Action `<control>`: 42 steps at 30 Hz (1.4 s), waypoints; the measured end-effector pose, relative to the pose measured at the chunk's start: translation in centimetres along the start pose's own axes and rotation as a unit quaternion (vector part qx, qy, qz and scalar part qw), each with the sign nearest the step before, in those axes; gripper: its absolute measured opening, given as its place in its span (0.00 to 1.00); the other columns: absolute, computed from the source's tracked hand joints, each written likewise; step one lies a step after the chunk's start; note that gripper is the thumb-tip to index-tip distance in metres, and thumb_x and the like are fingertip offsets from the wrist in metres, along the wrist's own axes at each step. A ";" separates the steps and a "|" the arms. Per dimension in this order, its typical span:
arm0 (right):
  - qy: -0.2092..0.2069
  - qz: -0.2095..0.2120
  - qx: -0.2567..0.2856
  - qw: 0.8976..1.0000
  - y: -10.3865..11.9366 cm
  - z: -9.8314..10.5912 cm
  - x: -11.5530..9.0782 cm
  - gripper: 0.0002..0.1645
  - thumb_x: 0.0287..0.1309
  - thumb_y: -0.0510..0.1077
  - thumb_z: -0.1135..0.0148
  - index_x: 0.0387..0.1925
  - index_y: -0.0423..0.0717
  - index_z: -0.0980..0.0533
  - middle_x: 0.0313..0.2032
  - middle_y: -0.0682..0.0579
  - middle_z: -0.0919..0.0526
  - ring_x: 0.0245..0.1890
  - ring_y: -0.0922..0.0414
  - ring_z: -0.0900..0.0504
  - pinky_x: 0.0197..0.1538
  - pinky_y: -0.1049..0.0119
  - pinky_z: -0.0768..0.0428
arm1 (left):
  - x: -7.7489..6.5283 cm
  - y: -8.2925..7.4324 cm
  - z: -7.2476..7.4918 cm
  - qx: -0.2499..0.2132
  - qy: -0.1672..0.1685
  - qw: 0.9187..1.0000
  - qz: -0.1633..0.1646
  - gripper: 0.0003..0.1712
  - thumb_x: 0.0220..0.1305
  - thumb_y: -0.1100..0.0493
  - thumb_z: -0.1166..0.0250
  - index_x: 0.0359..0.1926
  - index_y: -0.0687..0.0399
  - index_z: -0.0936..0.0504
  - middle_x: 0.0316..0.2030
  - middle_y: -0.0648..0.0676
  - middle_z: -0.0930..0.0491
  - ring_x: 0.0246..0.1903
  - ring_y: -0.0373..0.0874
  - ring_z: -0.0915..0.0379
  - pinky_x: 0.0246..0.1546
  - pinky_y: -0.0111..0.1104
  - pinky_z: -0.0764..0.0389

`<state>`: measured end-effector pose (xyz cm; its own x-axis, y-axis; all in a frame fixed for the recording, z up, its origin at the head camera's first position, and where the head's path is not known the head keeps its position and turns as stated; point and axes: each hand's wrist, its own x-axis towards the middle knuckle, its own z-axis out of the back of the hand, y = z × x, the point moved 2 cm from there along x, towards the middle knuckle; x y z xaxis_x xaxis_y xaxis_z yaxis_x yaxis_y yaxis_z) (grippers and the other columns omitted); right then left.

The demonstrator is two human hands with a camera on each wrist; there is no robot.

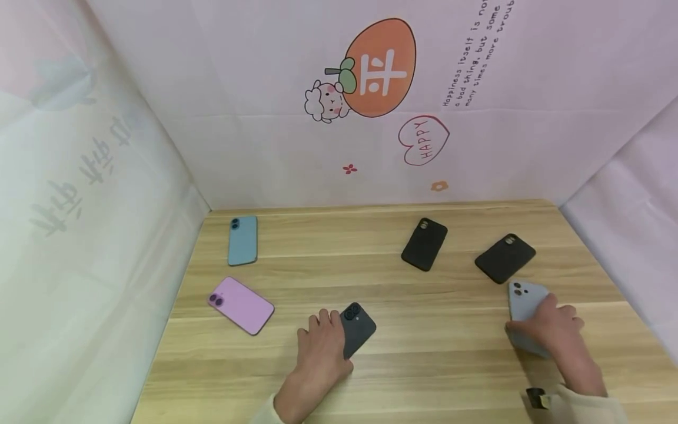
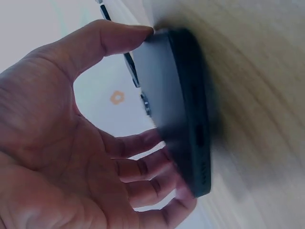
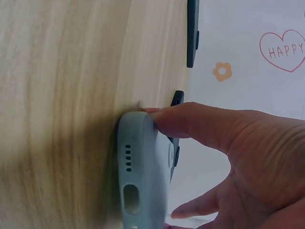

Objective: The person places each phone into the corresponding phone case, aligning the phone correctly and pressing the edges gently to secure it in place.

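My left hand (image 1: 320, 353) grips a dark grey phone (image 1: 360, 327) by its two long edges, thumb on one side and fingers on the other. In the left wrist view the phone (image 2: 167, 100) lies camera side up, its port end towards the wrist. At the right, my right hand (image 1: 553, 330) holds a pale blue phone case (image 1: 527, 297), thumb on its left edge. Port and speaker cutouts show on the end of this case (image 3: 136, 186) in the right wrist view. Some of the right fingers are hidden there.
A blue phone (image 1: 242, 241) and a pink phone (image 1: 241, 305) lie on the left of the wooden table (image 1: 424, 365). Two black phone cases (image 1: 425, 245) lie towards the back right, one close beyond the pale blue case. White printed cloth (image 1: 254, 147) walls the table's back and sides.
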<state>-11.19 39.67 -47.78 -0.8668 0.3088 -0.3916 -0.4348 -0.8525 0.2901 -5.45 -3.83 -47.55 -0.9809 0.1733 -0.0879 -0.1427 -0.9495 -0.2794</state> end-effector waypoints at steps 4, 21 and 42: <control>0.001 0.020 0.006 1.000 -0.1 0.1 0.1 0.69 0.49 0.48 0.21 0.65 0.10 0.59 0.48 0.09 0.45 0.48 0.18 0.35 0.48 0.31 0.23 | 0.0 0.2 0.0 0.001 -0.006 1.000 -0.005 0.45 0.32 0.57 0.14 0.53 0.70 0.25 0.35 0.60 0.26 0.32 0.50 0.32 0.31 0.46 0.28; -0.038 0.083 0.003 0.996 -0.4 0.9 0.2 0.66 0.51 0.49 0.19 0.66 0.10 0.53 0.48 0.09 0.37 0.44 0.22 0.25 0.39 0.35 0.19 | 0.5 1.3 0.2 -0.084 -0.002 0.995 -0.046 0.36 0.49 0.58 0.14 0.51 0.63 0.28 0.36 0.58 0.17 0.28 0.48 0.21 0.23 0.39 0.22; -0.073 0.216 -0.028 0.973 1.1 1.9 0.5 0.25 0.56 0.37 0.27 0.48 0.22 0.25 0.32 0.32 0.16 0.28 0.46 0.19 0.26 0.54 0.23 | 0.6 2.2 0.7 -0.284 -0.021 0.958 -0.035 0.20 0.71 0.66 0.31 0.58 0.66 0.28 0.42 0.65 0.15 0.37 0.52 0.18 0.35 0.44 0.16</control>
<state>-12.59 39.67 -46.00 -0.9930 -0.0309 -0.1141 -0.0112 -0.9364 0.3506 -6.47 -6.02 -47.53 -0.9779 0.2085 -0.0142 -0.1251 -0.6387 -0.7592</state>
